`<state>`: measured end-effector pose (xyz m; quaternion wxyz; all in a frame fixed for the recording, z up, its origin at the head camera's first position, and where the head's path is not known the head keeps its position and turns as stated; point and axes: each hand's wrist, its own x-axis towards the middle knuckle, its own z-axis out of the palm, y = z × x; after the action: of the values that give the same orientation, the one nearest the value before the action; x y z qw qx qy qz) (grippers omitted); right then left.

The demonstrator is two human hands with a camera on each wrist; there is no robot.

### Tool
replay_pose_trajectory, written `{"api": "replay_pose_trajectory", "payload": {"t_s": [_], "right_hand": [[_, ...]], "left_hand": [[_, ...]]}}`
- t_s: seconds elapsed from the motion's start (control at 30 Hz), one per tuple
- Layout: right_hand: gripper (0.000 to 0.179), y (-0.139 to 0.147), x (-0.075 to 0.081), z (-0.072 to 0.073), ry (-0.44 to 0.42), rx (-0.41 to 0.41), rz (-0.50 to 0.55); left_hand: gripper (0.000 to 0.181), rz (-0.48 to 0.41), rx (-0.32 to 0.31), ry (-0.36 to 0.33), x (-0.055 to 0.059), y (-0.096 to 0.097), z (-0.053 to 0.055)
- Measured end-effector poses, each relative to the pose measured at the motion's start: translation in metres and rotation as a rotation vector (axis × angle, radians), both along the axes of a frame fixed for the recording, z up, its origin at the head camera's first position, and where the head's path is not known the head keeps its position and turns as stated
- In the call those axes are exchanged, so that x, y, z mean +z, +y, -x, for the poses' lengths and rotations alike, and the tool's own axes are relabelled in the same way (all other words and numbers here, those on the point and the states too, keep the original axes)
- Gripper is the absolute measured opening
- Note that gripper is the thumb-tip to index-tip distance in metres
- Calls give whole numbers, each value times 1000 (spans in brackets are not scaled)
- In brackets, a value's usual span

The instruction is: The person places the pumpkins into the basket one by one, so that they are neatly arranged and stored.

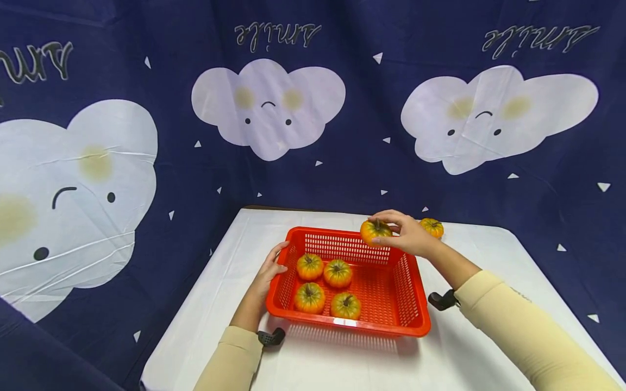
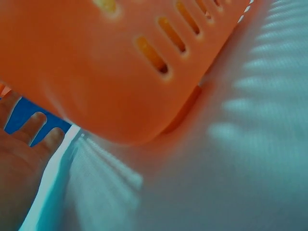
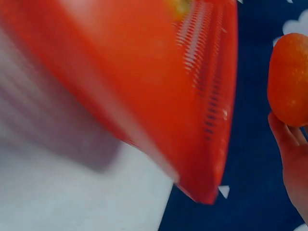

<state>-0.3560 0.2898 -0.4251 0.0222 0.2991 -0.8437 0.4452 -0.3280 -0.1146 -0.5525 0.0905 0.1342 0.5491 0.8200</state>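
A red plastic basket [image 1: 349, 327] with slotted walls holds several small orange-green pumpkins, one of them a pumpkin [image 1: 309, 298] near the front left. My left hand [image 1: 266, 271] rests against the basket's left rim, its fingers extended in the left wrist view. Above the basket's back right part, my right hand [image 1: 408, 234] holds another small pumpkin [image 1: 376, 233] between thumb and fingers. That pumpkin appears at the right edge of the right wrist view, clear of the basket wall.
One more pumpkin [image 1: 432, 228] lies on the white-covered table [image 1: 469, 271] behind the right hand. A dark blue curtain [image 1: 367, 179] with clouds hangs beyond the table's back edge.
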Motion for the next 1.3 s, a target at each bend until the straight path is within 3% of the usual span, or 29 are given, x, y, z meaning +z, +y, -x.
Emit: {"api": "replay_pose_trajectory", "payload": {"t_s": [0.27, 0.57, 0.83, 1.07, 1.3], "right_hand": [[50, -7, -24, -6, -88, 143, -132], [53, -4, -46, -4, -81, 167, -269], [48, -16, -49, 4, -41, 176, -402], [46, -26, -57, 2, 10, 206, -537], [53, -29, -51, -2, 18, 150, -600]], "left_hand": [[74, -37, -28, 43, -1, 0, 3], [73, -22, -30, 49, -1, 1, 3], [73, -30, -25, 39, -1, 0, 3], [72, -24, -29, 40, -1, 0, 2], [72, -18, -13, 23, 0, -1, 1]]}}
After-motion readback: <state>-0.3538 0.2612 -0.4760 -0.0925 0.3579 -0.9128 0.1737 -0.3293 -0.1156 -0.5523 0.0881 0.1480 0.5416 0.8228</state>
